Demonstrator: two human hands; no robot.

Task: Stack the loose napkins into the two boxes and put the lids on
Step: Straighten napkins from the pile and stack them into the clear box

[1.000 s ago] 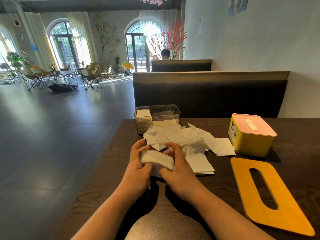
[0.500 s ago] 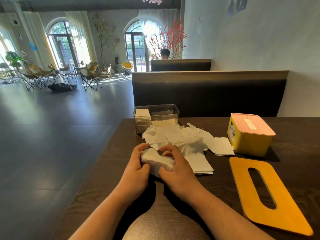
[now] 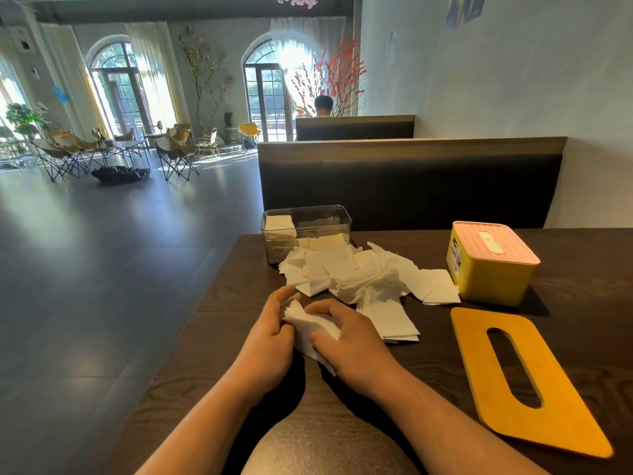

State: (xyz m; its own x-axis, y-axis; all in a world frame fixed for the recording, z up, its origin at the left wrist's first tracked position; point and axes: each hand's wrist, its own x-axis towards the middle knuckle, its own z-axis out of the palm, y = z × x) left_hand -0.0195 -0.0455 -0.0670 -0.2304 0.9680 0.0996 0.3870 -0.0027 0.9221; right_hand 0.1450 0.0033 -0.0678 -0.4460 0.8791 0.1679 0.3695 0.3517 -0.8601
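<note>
Presently, both hands work at lower centre of the frame: the left hand (image 3: 270,334) and right hand (image 3: 349,341) each curl around a small bundle of napkins (image 3: 308,325), pressing it from either side, apparently to square its edges before boxing. The loose napkins (image 3: 359,275) lie heaped just above, mid-frame, reaching the clear box (image 3: 322,223), which stands open and partly filled, likely kept close for short transfers. The yellow box (image 3: 486,279) at right already carries its pink lid (image 3: 510,248). The flat yellow lid (image 3: 555,406) lies at lower right on the table (image 3: 428,371), seemingly set aside until filling ends.
</note>
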